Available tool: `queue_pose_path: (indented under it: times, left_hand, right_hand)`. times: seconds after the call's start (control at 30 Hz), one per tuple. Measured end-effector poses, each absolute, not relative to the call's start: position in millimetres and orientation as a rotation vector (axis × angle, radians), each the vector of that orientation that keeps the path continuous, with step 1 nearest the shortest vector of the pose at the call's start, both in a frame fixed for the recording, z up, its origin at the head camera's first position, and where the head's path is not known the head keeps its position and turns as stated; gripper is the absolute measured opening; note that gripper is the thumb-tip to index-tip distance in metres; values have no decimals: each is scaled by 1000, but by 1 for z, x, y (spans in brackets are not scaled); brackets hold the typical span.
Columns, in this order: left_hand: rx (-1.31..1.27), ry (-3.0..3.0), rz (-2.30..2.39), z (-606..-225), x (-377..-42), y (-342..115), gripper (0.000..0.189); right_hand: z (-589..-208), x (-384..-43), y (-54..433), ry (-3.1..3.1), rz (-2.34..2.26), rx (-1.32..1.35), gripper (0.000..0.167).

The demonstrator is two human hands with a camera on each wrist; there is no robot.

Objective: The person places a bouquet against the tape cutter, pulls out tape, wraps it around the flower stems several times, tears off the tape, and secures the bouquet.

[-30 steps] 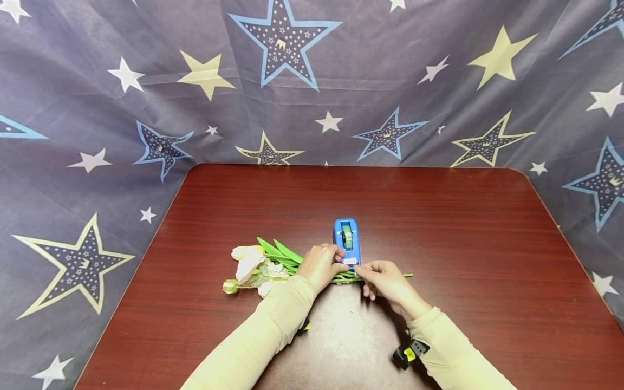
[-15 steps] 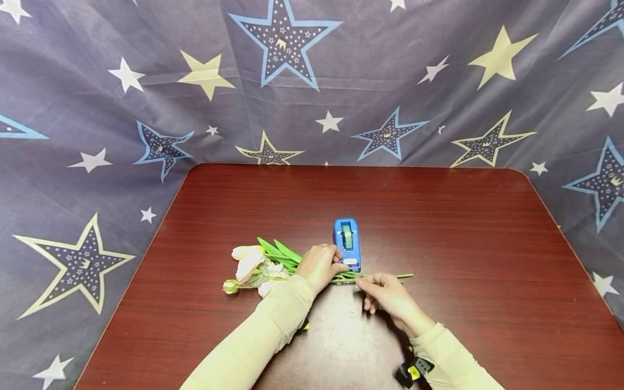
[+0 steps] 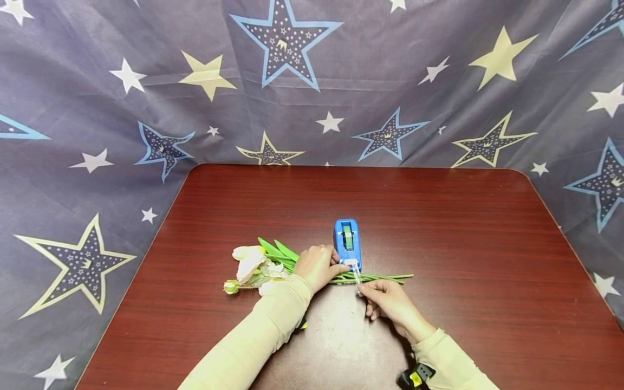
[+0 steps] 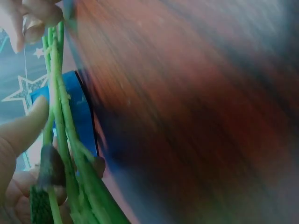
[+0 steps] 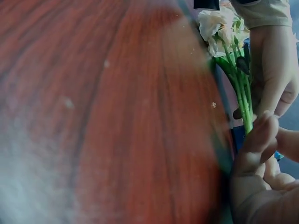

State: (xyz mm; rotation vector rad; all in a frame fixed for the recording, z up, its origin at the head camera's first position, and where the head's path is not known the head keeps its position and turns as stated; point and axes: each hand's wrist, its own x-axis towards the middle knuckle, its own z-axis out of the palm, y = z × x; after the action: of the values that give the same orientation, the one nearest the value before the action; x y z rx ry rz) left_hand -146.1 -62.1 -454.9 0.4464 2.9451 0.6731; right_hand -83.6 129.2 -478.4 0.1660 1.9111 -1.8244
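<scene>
A bunch of artificial flowers (image 3: 249,266), with cream blooms at the left, lies across the table. My left hand (image 3: 316,266) grips its green stems (image 4: 58,107) near the middle, fingers curled round them in the left wrist view. Just beyond the stems stands a blue tape dispenser (image 3: 356,245), close to my left fingertips. A clear strip of tape (image 3: 357,275) runs from its front edge over the stems toward me. My right hand (image 3: 392,303) pinches the free end of that strip between thumb and forefinger. In the right wrist view my curled fingers partly hide the stem ends.
The dark red wooden table (image 3: 463,233) extends on all sides of the flowers. A grey curtain (image 3: 312,108) printed with stars hangs behind and beside it. A black wrist strap (image 3: 415,375) sits on my right forearm.
My right hand has drawn toward me from the dispenser's front, and the tape strip now stretches over the stems. The left hand, flowers and dispenser have stayed nearly still.
</scene>
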Motion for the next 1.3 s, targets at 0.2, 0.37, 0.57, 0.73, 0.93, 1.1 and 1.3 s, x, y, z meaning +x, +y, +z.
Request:
queue_pose_path:
  times: [0.2,0.37,0.57,0.73,0.93,1.1,1.3]
  left_hand:
    - [470,2929,570,-453,-146,-67,37]
    - [544,2933,445,-455,-144,-68,44]
    - [581,2943,284,-457,-141,-66,48]
    - [576,2933,225,-458,-140,-65,49]
    - [591,2922,113,-460,-137,-64,51]
    - [631,2934,51,-463,-136,-63,46]
    - [677,2920,45,-467,-136,-62,40]
  right_hand:
    - [-482,-84,129,1902,-1834,182,34]
    - [-483,-84,130,1900,-1838,174,34]
    - [-484,-84,130,1901,-1836,175,35]
    - [-484,-84,130,1906,-1831,175,35]
    - [-483,-83,130,1910,-1828,166,35]
    - [-483,-83,130,1913,-1832,156,35]
    - [-485,-81,129,1926,-1849,166,35]
